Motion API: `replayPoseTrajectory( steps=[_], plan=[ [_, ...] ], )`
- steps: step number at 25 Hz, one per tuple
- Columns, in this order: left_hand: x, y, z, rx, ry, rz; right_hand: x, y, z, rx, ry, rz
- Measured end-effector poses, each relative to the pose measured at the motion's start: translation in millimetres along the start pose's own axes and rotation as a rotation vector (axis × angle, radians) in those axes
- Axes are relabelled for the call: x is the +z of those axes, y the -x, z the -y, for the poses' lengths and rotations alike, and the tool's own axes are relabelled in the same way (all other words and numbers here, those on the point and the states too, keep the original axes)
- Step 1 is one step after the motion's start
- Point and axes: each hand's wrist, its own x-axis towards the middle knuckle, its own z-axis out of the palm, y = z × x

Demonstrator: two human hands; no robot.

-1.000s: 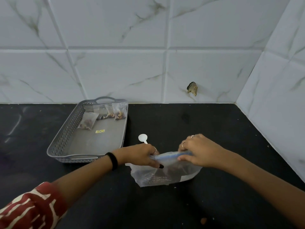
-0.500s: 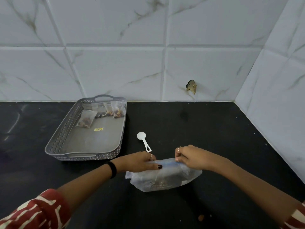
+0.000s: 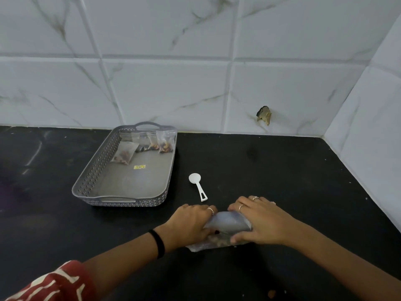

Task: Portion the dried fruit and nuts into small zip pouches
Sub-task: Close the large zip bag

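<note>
Lower centre of the frame: a left hand (image 3: 191, 224) and right hand (image 3: 260, 222) pinch the large bag of fruit and nuts (image 3: 227, 224) on the black table (image 3: 282, 170); a careless tug could spill it, away from the spoon (image 3: 198, 185) and pouch tray (image 3: 121, 200)

Two bare forearms came in from the bottom of the frame. Left hand (image 3: 191, 224): thin ring on one of the fingers (image 3: 211, 210), dark polish on the thumbnail, plain black band (image 3: 158, 243) round the wrist. Left sleeve (image 3: 54, 283) at lower left corner, red fabric w/ white brush-like streaks, ending approx. at the elbow. Right hand (image 3: 260, 220): two rings, one thin band on a finger nearer centre, one more ornate w/ a small raised top on the next finger, toward the upper edge of the hand. No sleeve seen on right arm.
</note>
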Motion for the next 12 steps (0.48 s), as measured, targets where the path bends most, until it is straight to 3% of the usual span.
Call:
replayPoseTrajectory(
  steps=[3,7,9,12],
  plan=[
    [-9.8,-5.5,10.5,-0.065,0.376,0.128,-0.1,-5.3,2.3,-0.042,0.119,-0.031],
    [-40.7,-8.2,25.9,-0.095,0.640,0.265,-26.5,-25.1,2.6,0.011,-0.037,-0.021],
    [-58.5,-3.4,33.2,-0.111,0.582,0.255,-43.7,-37.9,4.0,0.028,-0.128,-0.011],
    [-82.8,12.5,48.5,-0.131,0.306,0.261,-67.9,-61.4,7.6,0.017,-0.247,-0.021]
  ],
)
